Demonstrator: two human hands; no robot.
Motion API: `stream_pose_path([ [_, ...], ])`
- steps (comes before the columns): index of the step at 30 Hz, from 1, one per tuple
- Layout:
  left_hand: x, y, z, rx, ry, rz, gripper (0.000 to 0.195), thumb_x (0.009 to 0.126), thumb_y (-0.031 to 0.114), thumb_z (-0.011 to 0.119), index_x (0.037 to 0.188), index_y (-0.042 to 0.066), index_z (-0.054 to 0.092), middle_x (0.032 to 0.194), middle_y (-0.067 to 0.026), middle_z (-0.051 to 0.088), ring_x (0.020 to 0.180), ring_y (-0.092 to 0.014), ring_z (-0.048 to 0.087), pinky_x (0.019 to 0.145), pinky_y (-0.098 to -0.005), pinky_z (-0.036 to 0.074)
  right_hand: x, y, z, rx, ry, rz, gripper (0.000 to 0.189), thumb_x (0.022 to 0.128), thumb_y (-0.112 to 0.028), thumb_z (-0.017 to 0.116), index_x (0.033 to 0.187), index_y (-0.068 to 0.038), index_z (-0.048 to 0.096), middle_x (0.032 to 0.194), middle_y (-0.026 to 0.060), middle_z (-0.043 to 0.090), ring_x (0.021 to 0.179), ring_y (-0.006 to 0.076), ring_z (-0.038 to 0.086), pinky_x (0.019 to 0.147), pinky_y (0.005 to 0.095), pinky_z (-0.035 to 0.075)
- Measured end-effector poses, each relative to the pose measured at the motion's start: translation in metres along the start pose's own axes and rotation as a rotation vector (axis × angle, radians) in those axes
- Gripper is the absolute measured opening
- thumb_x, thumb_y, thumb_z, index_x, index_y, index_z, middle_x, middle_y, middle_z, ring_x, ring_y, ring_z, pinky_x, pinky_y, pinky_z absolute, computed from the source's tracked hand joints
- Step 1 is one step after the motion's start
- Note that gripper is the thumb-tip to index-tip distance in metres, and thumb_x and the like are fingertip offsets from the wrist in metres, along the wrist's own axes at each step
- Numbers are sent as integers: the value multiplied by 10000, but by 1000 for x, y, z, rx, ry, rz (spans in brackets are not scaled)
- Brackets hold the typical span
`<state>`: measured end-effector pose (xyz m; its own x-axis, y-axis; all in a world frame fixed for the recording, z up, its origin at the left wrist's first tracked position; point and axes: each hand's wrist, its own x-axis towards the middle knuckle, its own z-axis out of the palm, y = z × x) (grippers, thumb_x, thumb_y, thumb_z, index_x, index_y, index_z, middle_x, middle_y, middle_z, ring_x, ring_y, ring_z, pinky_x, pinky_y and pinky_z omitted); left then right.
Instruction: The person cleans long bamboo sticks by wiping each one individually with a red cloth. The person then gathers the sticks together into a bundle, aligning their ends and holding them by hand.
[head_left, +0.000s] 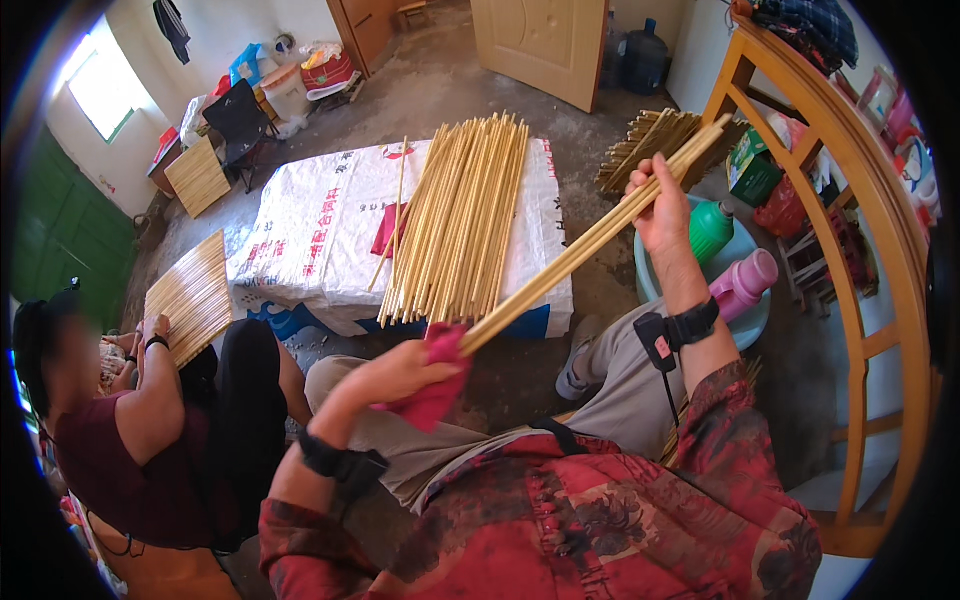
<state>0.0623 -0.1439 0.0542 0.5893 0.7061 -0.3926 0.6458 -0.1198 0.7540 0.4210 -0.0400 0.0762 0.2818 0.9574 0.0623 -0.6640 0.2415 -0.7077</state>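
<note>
My right hand grips a small bundle of long, thin wooden sticks near its upper end. The bundle slants down to the left across the front of my body. At its lower end my left hand holds a dark pink cloth that wraps against the sticks. Beyond my hands, a broad row of similar sticks lies on a low surface covered with white woven plastic sheeting. A single stick and another pink cloth lie to the left of that row.
At left a seated person holds a slatted stick panel. On my right stand a light blue tub with a green flask and a pink flask, a stack of sticks, and a wooden frame.
</note>
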Motion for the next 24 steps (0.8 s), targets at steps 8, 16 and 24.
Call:
stream_pose_path([
  [8, -60, -71, -87, -580, 971, -250, 208, 849, 215, 492, 845, 18, 559, 616, -29, 531, 488, -115, 511, 423, -251, 409, 50, 45, -49, -194, 204, 130, 237, 835, -305, 522, 761, -80, 535, 572, -11, 469, 480, 94, 429, 425, 206, 351],
  [16, 62, -160, -148, -4, 1080, -383, 587, 798, 443, 456, 1070, -77, 440, 962, -292, 509, 888, -379, 504, 781, -408, 405, 67, 96, -47, -120, 363, 348, 255, 824, -320, 543, 768, -73, 514, 531, -20, 417, 448, 121, 415, 401, 274, 376],
  [24, 125, -203, -139, 339, 903, -833, 568, 787, 307, 502, 1250, 39, 314, 1232, -202, 351, 1097, -386, 397, 875, -474, 357, 104, 161, -44, -191, 290, 378, 229, 770, -154, 606, 641, -55, 445, 508, 8, 397, 349, 95, 342, 320, 243, 304],
])
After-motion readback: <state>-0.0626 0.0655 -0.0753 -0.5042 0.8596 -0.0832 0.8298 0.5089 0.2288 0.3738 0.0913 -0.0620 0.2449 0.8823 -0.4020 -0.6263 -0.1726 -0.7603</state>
